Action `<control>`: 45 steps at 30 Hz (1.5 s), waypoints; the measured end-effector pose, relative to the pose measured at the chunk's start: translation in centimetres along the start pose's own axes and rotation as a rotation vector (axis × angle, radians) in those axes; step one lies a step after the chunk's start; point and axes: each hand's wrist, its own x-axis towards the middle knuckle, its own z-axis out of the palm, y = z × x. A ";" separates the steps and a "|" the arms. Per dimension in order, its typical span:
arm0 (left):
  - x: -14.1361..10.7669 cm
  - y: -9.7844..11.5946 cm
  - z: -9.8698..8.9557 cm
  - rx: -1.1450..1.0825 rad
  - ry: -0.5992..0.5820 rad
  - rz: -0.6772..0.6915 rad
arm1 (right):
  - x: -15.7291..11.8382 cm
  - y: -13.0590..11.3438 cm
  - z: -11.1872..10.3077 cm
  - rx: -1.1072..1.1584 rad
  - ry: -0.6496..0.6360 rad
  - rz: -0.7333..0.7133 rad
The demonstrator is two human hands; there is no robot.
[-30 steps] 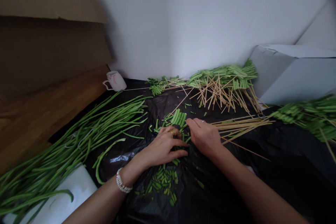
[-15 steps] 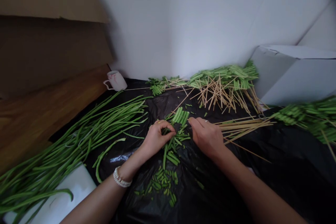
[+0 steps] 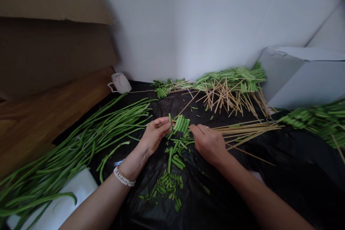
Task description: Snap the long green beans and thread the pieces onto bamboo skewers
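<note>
My left hand (image 3: pixel 155 133), with a beaded bracelet at the wrist, pinches a short piece of green bean (image 3: pixel 170 117) between thumb and fingers. Just right of it, a row of cut bean pieces (image 3: pixel 181 124) sits side by side on a thin wooden skewer, mostly hidden by the beans. My right hand (image 3: pixel 209 143) is closed on the skewer's right end. Below both hands, loose cut bean pieces (image 3: pixel 177 161) lie on black plastic sheeting (image 3: pixel 215 201). Smaller offcuts (image 3: pixel 167 185) are scattered nearer me.
Long green beans (image 3: pixel 107 125) spread at left, partly over a white object (image 3: pixel 81 190). Bare skewers (image 3: pixel 248 131) lie to the right. Filled skewers (image 3: pixel 229 79) are piled by the wall, with more bean bundles (image 3: pixel 318 118) far right. A mug (image 3: pixel 120 83), cardboard box (image 3: pixel 54 50) and white box (image 3: pixel 304 79) stand around.
My left hand has picked up a bean piece and brought it up to the skewer's left end. My right hand has shifted slightly left with the skewer.
</note>
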 end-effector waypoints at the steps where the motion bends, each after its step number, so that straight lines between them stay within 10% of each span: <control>1: 0.0 0.0 0.0 -0.017 0.004 -0.012 | 0.0 0.0 0.0 0.001 0.001 -0.003; 45: 0.2 0.3 -0.1 -0.078 -0.019 -0.116 | -0.2 -0.4 0.3 0.023 -0.058 0.010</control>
